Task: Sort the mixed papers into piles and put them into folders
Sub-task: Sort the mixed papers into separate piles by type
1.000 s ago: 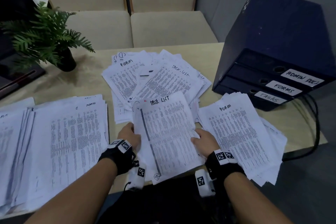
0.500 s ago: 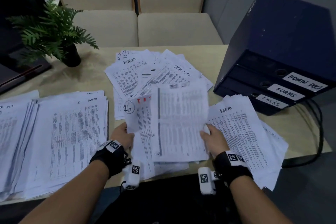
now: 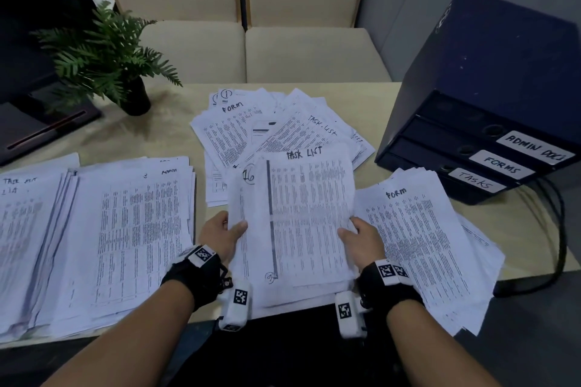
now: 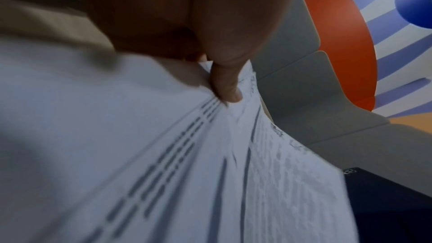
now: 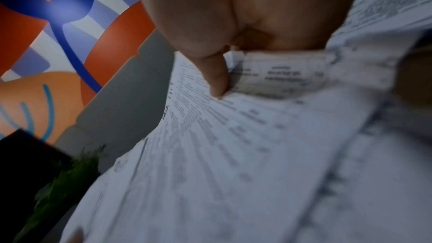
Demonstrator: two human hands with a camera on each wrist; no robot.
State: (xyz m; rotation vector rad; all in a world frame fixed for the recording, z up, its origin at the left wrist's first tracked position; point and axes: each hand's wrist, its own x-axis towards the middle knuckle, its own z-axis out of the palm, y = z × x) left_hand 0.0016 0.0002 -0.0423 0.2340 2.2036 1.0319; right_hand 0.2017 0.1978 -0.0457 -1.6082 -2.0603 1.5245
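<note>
A bundle of printed sheets headed "TASK LIST" (image 3: 308,214) is held in front of me over the table's near edge. My left hand (image 3: 224,229) pinches its left edge, thumb on top, on a sheet marked 16. My right hand (image 3: 356,236) pinches its right edge. The left wrist view shows my thumb (image 4: 224,82) pressed on fanned sheets (image 4: 187,163); the right wrist view shows my right thumb (image 5: 217,73) on the printed paper (image 5: 222,154). A mixed heap of papers (image 3: 251,129) lies behind the bundle. A "FORM" pile (image 3: 418,245) lies at the right, an "ADMIN" pile (image 3: 138,229) at the left.
A dark blue folder box (image 3: 490,88) with slots labelled ADMIN DOCS, FORMS and TASKS stands at the back right, a black cable (image 3: 556,229) beside it. A potted fern (image 3: 103,56) stands at the back left. A further task list pile (image 3: 25,229) lies far left. Beige seats (image 3: 245,53) lie beyond the table.
The top task list sheet was lifted and turned on edge half a second ago; now it lies face up on the bundle again, offset to the right, held by both hands.
</note>
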